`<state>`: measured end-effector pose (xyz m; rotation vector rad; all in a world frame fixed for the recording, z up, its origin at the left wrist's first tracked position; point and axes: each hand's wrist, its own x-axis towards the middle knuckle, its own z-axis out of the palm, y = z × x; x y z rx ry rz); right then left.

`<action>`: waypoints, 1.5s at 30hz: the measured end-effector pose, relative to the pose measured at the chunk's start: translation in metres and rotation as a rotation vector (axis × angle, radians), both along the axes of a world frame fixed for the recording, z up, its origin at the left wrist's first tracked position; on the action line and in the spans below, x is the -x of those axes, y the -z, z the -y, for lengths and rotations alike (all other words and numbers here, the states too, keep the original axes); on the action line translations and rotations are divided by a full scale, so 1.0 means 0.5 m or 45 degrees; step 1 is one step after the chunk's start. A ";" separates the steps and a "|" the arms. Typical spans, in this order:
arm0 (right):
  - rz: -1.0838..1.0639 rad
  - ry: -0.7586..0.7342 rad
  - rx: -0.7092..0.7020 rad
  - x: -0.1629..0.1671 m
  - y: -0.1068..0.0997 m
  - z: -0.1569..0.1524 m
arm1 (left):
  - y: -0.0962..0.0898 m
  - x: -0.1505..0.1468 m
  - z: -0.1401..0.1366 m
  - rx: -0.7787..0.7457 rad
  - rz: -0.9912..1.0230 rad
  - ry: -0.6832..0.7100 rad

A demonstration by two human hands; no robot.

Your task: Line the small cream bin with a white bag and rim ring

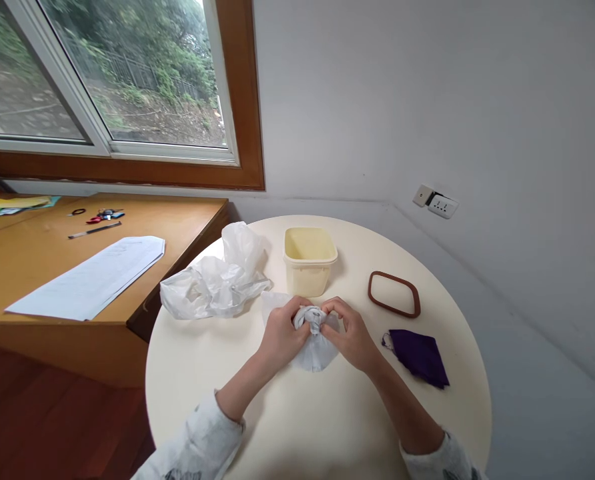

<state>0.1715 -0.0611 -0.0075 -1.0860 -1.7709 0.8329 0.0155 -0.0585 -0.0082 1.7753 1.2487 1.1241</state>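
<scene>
A whitish, translucent plastic bag [315,355] is bunched and twisted into a knot-like bundle over the round table. My left hand [285,333] pinches the bundle from its left side, thumb and fingers closed. On the other side my right hand [350,332] grips the same bag, its fingers curled in toward the knot. Loose parts of the bag spread out below and to the upper left of the hands. Whether anything is inside the bag I cannot tell. Just beyond the hands stands an open cream plastic tub [308,273].
A crumpled white plastic bag [217,280] lies at the table's left. To the right are a brown rounded frame [415,301] and a folded purple cloth [418,357]. The round table [192,373] adjoins a wooden desk [187,213] with papers [97,277] and a pen [95,231].
</scene>
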 end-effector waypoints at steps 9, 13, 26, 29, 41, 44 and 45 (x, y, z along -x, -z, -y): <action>0.080 0.213 -0.063 0.006 0.011 -0.001 | -0.021 0.014 -0.001 0.025 0.021 0.304; 0.211 0.315 -0.120 0.010 0.021 -0.002 | -0.024 0.013 0.000 0.056 0.031 0.376; 0.221 0.196 -0.158 0.010 0.013 0.005 | -0.004 0.008 -0.005 0.037 0.012 0.147; 0.225 0.180 -0.158 0.010 0.008 0.008 | 0.000 0.006 -0.005 0.022 0.005 0.068; 0.283 0.417 -0.196 0.011 0.032 -0.007 | 0.000 0.004 -0.002 -0.017 0.088 0.125; 0.330 0.497 -0.206 0.005 0.039 -0.011 | 0.000 0.007 -0.002 -0.018 0.174 0.128; 0.333 0.516 -0.197 0.003 0.039 -0.011 | -0.002 0.008 -0.003 -0.017 0.215 0.116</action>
